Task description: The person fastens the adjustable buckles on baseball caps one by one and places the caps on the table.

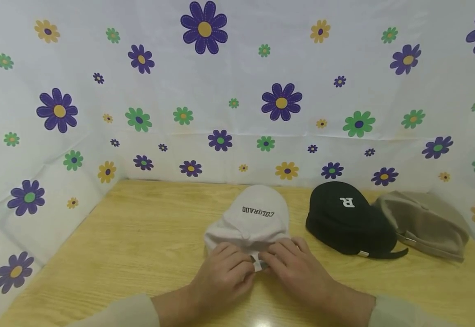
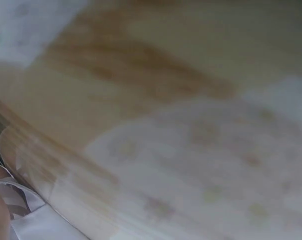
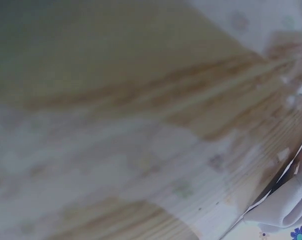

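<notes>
A white baseball cap [image 1: 257, 204] marked COLORADO lies on the table, its back strap [image 1: 258, 267] toward me. From the left side, my left hand [image 1: 225, 274] pinches the strap end with curled fingers. On the other side my right hand [image 1: 298, 270] grips the strap close to a small dark gap in the closure. The fingertips of both hands nearly meet there, and the thumbs are mostly hidden. White cap fabric [image 2: 46, 225] fills the lower left corner of the left wrist view. In the right wrist view, white fabric [image 3: 278, 205] shows at the lower right.
To the right sits a black cap [image 1: 339, 222] with a white R and a loose strap end. Behind its right side, a tan cap [image 1: 429, 222] overlaps it. The wooden table [image 1: 139, 236] backs onto a white flowered cloth [image 1: 237, 81].
</notes>
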Motion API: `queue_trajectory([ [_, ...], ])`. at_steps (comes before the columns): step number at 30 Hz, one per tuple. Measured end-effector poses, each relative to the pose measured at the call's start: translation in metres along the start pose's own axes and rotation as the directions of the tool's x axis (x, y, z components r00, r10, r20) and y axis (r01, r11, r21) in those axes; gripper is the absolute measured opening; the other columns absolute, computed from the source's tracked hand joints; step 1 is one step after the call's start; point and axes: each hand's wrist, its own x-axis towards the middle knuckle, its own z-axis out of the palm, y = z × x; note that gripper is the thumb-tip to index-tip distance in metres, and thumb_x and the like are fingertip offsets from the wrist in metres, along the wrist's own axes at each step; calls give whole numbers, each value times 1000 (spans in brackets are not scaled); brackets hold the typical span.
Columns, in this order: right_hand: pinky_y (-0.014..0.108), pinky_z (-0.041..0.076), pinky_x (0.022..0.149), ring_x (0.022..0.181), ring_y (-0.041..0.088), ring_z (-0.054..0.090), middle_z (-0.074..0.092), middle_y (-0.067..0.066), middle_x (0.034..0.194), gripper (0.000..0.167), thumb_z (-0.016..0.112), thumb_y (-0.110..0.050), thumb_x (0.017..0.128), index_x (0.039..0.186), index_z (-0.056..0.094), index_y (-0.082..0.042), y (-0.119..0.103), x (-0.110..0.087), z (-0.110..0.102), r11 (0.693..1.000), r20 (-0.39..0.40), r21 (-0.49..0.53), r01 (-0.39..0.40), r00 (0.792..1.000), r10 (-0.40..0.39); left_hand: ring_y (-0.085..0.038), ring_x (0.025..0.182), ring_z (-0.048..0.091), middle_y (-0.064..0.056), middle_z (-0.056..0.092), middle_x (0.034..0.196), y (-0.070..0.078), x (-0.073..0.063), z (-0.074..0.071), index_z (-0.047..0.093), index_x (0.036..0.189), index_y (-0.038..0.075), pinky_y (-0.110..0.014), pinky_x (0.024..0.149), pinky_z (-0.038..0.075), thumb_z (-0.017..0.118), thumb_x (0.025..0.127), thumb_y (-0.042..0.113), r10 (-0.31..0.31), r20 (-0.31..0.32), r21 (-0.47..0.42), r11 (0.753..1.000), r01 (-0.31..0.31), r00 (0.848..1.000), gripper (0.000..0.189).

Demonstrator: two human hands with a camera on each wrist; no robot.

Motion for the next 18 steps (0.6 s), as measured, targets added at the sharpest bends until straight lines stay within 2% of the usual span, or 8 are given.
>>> queue_trajectory([
  [4,32,39,80,95,15,57,62,-6,99,35,39,-35,107,107,68,-15,1,2,1,1000,-18,-4,18,1000,-18,-12,76,60,5,68,83,-1,1,-1,65,77,14,-27,75,47,76,69,10,7,-9,14,1000,-7,1000,14],
  [9,32,40,79,96,16,57,62,-5,101,32,44,-33,106,110,69,-13,-2,2,1,999,-26,25,22,999,-22,-13,75,60,4,67,83,1,1,-2,65,78,13,-28,75,47,76,70,9,13,-18,14,1000,-12,1000,14],
  [18,32,41,81,97,16,56,62,-5,101,31,47,-33,105,112,69,-13,-1,1,-1,998,0,53,18,1000,-18,-13,81,62,4,69,87,1,-1,-1,69,83,14,-27,78,47,76,76,14,-7,32,9,1000,7,999,11],
])
